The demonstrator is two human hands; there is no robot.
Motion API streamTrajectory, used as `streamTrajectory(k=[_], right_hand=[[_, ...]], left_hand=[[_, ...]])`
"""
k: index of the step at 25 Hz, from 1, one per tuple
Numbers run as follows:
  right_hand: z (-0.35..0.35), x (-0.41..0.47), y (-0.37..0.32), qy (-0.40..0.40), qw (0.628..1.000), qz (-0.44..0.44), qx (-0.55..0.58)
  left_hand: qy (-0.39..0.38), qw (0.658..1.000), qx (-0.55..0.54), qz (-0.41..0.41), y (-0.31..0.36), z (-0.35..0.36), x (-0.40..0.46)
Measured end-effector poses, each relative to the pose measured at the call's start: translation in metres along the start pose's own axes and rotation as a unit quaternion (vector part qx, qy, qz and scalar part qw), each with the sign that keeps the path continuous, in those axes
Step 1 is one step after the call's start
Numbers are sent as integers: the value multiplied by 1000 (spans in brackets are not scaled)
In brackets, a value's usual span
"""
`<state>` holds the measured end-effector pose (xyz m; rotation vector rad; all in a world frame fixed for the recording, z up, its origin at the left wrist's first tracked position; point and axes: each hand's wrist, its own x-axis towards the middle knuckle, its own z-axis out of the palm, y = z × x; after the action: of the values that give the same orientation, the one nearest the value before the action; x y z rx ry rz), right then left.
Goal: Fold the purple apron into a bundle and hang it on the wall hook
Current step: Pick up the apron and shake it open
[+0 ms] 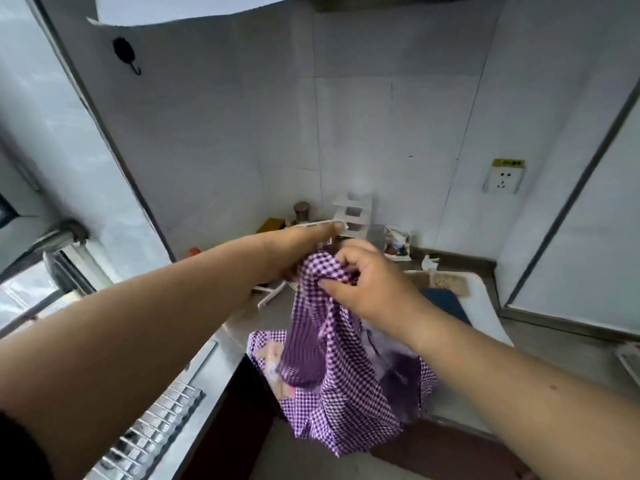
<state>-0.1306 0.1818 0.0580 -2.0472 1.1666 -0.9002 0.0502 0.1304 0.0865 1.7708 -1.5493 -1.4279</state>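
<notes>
Gathering is underway: the purple apron (pixel 332 348) is pinched at its top by the right hand (pixel 367 282) and apparently gripped by the left hand (pixel 298 251), hanging above the bench (pixel 242 323). Further bunching is needed before the wall hook (pixel 126 55), up left and unobstructed, is reached.

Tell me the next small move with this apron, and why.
Probably gather the hanging cloth up into the hands. Both the left hand and the right hand pinch only the top of the purple apron, most of which hangs loose below, so it is no bundle yet. The wall hook sits empty, high to the left.
</notes>
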Motion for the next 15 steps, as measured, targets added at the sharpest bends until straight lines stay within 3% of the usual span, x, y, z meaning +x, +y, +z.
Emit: streamTrajectory(k=[3, 5, 7, 8, 11, 15], right_hand=[[25, -18, -6, -55, 998, -28, -30], [29, -24, 0, -134, 991, 7, 28], [22, -18, 16, -174, 967, 93, 160], [16, -11, 27, -156, 962, 135, 181], [-3, 17, 69, -86, 985, 152, 5], [6, 45, 104, -172, 963, 95, -182]], left_hand=[[-53, 997, -8, -52, -19, -2, -3], [-1, 983, 185, 10, -20, -10, -8], [33, 915, 395, 80, -14, -14, -20], [32, 894, 434, 105, -12, -15, -27], [1, 877, 450, 171, -11, -25, -38], [-8, 858, 461, 228, 2, -41, -53]])
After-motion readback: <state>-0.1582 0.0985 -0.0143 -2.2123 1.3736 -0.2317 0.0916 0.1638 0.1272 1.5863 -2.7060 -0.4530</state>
